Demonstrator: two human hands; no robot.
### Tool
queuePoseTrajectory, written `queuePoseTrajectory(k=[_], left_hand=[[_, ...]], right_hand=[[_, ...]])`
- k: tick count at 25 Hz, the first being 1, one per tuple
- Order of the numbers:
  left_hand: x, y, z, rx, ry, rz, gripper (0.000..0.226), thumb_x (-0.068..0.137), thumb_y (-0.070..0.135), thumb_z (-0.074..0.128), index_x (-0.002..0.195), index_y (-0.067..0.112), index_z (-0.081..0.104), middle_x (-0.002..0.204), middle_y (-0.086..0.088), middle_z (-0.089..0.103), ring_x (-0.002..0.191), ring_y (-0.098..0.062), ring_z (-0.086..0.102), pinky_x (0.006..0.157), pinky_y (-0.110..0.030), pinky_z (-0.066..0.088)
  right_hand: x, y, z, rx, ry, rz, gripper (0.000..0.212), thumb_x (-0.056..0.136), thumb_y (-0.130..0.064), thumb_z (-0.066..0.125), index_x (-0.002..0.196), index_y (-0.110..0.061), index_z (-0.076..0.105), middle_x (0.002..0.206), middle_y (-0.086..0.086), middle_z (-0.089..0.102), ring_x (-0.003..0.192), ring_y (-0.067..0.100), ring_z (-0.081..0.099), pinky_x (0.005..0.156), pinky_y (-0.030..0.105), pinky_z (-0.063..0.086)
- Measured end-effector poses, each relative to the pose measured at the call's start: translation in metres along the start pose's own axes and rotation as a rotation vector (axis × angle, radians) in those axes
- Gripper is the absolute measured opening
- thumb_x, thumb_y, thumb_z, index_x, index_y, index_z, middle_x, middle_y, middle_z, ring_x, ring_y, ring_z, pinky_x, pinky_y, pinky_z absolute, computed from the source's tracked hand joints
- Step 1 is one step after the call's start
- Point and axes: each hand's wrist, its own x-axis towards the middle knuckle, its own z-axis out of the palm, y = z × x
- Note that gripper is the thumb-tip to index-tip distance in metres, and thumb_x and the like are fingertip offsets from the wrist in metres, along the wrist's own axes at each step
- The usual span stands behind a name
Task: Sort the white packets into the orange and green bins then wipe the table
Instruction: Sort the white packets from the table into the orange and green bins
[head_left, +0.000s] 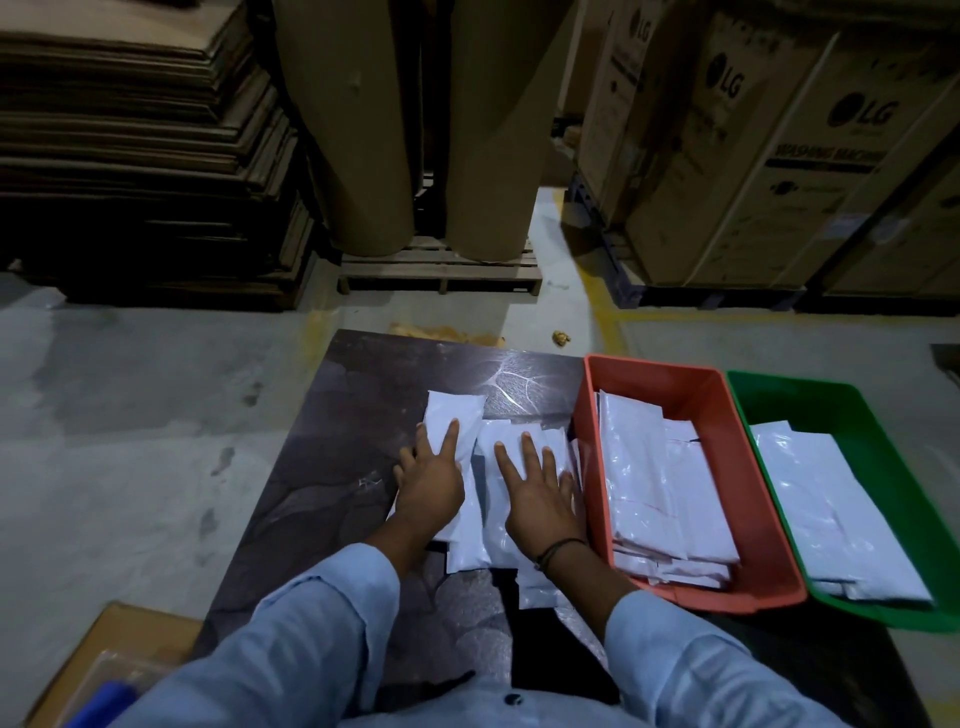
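Note:
Several white packets (470, 540) lie in a loose pile on the dark table (332, 457). My left hand (431, 478) rests flat on the left side of the pile, fingers straight and spread. My right hand (537, 493) lies flat on the right side of the pile, fingers straight. To the right stands the orange bin (748, 525) holding a stack of white packets (654, 478). Beside it, further right, the green bin (883, 462) holds more white packets (831, 509).
A cardboard box (119, 654) with a blue object sits at the lower left. Beyond the table are a wooden pallet (441, 270) with large brown paper rolls (353, 119), stacked cardboard sheets (135, 156) on the left and LG cartons (779, 145) on the right.

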Motion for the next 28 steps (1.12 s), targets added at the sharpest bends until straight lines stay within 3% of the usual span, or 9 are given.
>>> queuePoseTrajectory(k=[3, 8, 14, 17, 22, 28], left_hand=[[0.000, 0.006, -0.018, -0.075, 0.028, -0.021, 0.062, 0.107, 0.034, 0.036, 0.159, 0.041, 0.002, 0.167, -0.012, 0.001, 0.141, -0.039, 0.026, 0.117, -0.052, 0.024], [-0.001, 0.035, -0.049, -0.177, 0.086, 0.017, 0.061, 0.107, 0.031, 0.037, 0.159, 0.041, 0.005, 0.167, -0.011, -0.001, 0.142, -0.041, 0.022, 0.118, -0.053, 0.021], [-0.010, 0.101, -0.065, -0.275, 0.128, 0.114, 0.061, 0.106, 0.032, 0.038, 0.158, 0.040, 0.009, 0.166, -0.012, 0.008, 0.138, -0.039, 0.025, 0.116, -0.052, 0.025], [-0.023, 0.148, -0.060, -0.280, 0.110, 0.198, 0.062, 0.105, 0.033, 0.039, 0.159, 0.038, 0.008, 0.165, -0.013, 0.010, 0.137, -0.040, 0.027, 0.116, -0.051, 0.026], [-0.047, 0.229, -0.039, -0.265, 0.070, 0.331, 0.063, 0.104, 0.034, 0.039, 0.159, 0.038, 0.008, 0.166, -0.012, 0.010, 0.140, -0.040, 0.025, 0.115, -0.053, 0.027], [-0.074, 0.315, -0.001, -0.227, -0.007, 0.320, 0.063, 0.104, 0.034, 0.040, 0.159, 0.035, 0.009, 0.166, -0.017, 0.008, 0.138, -0.043, 0.026, 0.113, -0.052, 0.027]], right_hand=[[0.002, -0.001, -0.015, 0.079, 0.080, -0.042, 0.088, 0.092, -0.002, 0.043, 0.157, -0.036, -0.004, 0.165, 0.004, -0.018, 0.152, 0.034, -0.013, 0.121, 0.053, 0.013], [0.005, 0.006, -0.044, 0.183, 0.254, -0.093, 0.094, 0.086, 0.010, 0.046, 0.158, -0.033, 0.003, 0.167, 0.006, -0.011, 0.153, 0.035, -0.006, 0.119, 0.053, 0.019], [-0.008, 0.045, -0.082, 0.269, 0.505, -0.069, 0.083, 0.088, 0.011, 0.043, 0.158, -0.028, 0.020, 0.167, 0.008, 0.006, 0.153, 0.034, 0.006, 0.119, 0.050, 0.026], [-0.025, 0.091, -0.093, 0.265, 0.609, -0.001, 0.082, 0.085, 0.014, 0.043, 0.157, -0.023, 0.026, 0.165, 0.014, 0.012, 0.151, 0.039, 0.012, 0.116, 0.050, 0.029], [-0.064, 0.200, -0.091, 0.190, 0.638, 0.136, 0.082, 0.083, 0.011, 0.049, 0.156, -0.020, 0.028, 0.163, 0.020, 0.015, 0.149, 0.043, 0.018, 0.116, 0.054, 0.030], [-0.099, 0.328, -0.091, 0.131, 0.589, 0.262, 0.081, 0.083, 0.007, 0.053, 0.156, -0.020, 0.029, 0.162, 0.023, 0.019, 0.146, 0.048, 0.022, 0.107, 0.059, 0.039]])
